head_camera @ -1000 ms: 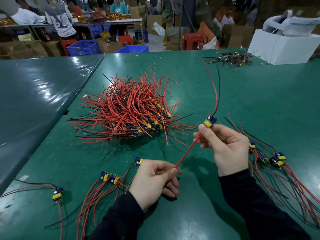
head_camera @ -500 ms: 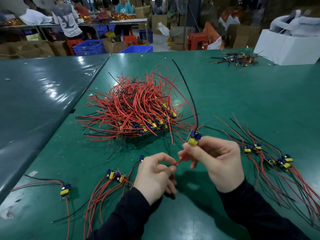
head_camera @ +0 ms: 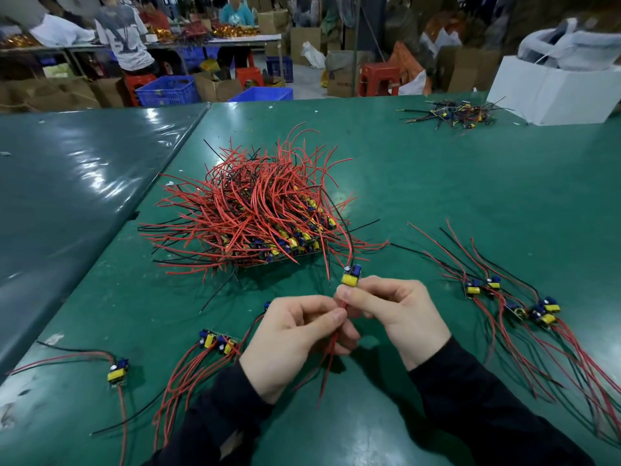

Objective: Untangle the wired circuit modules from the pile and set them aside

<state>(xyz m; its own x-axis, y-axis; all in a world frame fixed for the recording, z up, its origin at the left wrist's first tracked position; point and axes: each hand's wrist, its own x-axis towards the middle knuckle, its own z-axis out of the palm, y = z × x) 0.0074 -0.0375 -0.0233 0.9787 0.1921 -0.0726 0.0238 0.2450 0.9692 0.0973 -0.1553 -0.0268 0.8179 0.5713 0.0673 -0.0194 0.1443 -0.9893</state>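
Observation:
A tangled pile [head_camera: 255,216] of red and black wired circuit modules lies mid-table. My right hand [head_camera: 393,314] pinches one yellow-and-blue module [head_camera: 352,275] upright, just in front of the pile. Its upper wires curve back toward the pile. My left hand [head_camera: 295,338] pinches the module's red wires [head_camera: 331,351], which hang down below my fingers. Separated modules lie in a group at the right [head_camera: 510,301]. More of them lie at the left [head_camera: 218,343], and a single one [head_camera: 117,371] rests at the far left.
The green table [head_camera: 437,196] meets a second dark table [head_camera: 67,183] on the left. A small heap of dark wired parts [head_camera: 453,114] and a white box [head_camera: 551,89] stand at the back right. People work at benches beyond.
My hands have drawn together and nearer to me. The held module's long upper wires have swung down from upright toward the pile, and my left hand has slid up the red wires.

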